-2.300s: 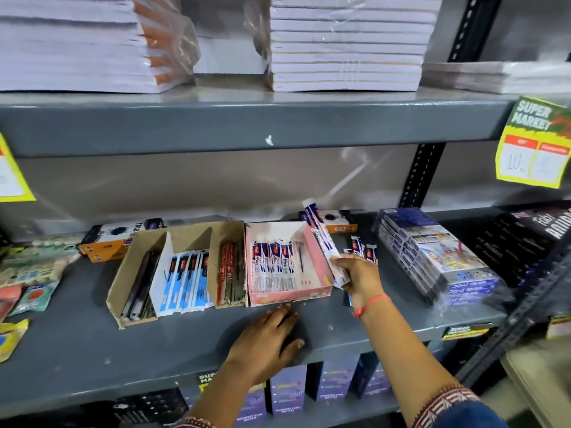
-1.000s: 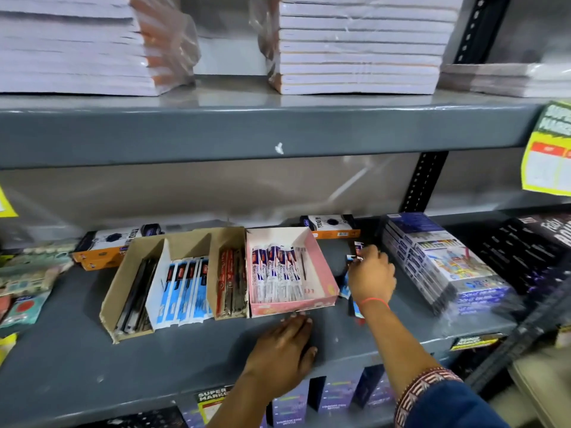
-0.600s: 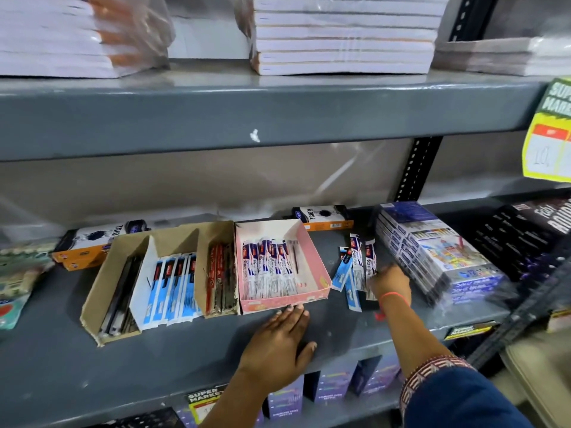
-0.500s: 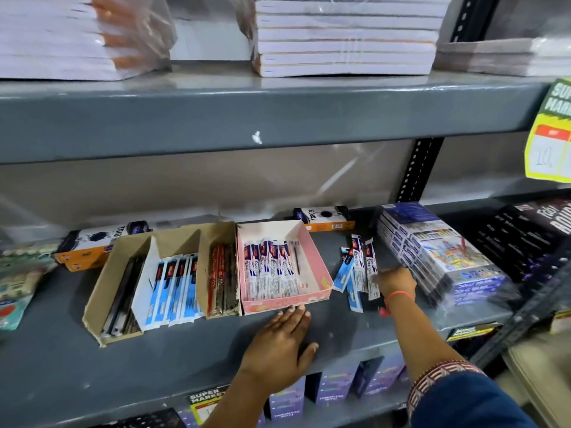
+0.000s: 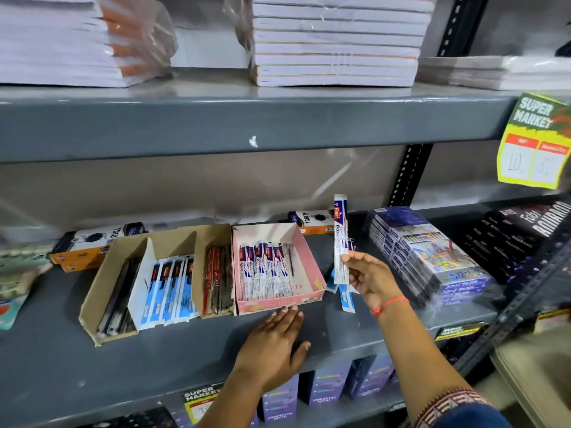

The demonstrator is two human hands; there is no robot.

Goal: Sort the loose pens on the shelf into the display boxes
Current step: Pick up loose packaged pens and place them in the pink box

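Note:
My right hand (image 5: pixel 369 278) holds a white, blue and red packaged pen (image 5: pixel 340 233) upright, just right of the pink display box (image 5: pixel 310 271). That box holds several matching packaged pens (image 5: pixel 265 270). Left of it a brown cardboard box (image 5: pixel 99 291) holds black pens, blue-packed pens (image 5: pixel 171 288) and red pens (image 5: pixel 216 279) in separate sections. A few loose packaged pens (image 5: pixel 346 299) lie on the grey shelf (image 5: pixel 154 359) under my right hand. My left hand (image 5: pixel 272 345) rests flat on the shelf, fingertips at the pink box's front wall.
Wrapped packs of colour-pencil boxes (image 5: pixel 429 254) stand right of the loose pens, with dark packs (image 5: pixel 519 233) beyond. Orange and black boxes (image 5: pixel 92 245) sit behind the display boxes. Stacked notebooks (image 5: pixel 333 41) fill the upper shelf. A yellow price tag (image 5: pixel 534 143) hangs at right.
My right hand reached down to the loose pens on the shelf, picked one up and now holds it upright beside the pink box. My left hand stayed on the shelf.

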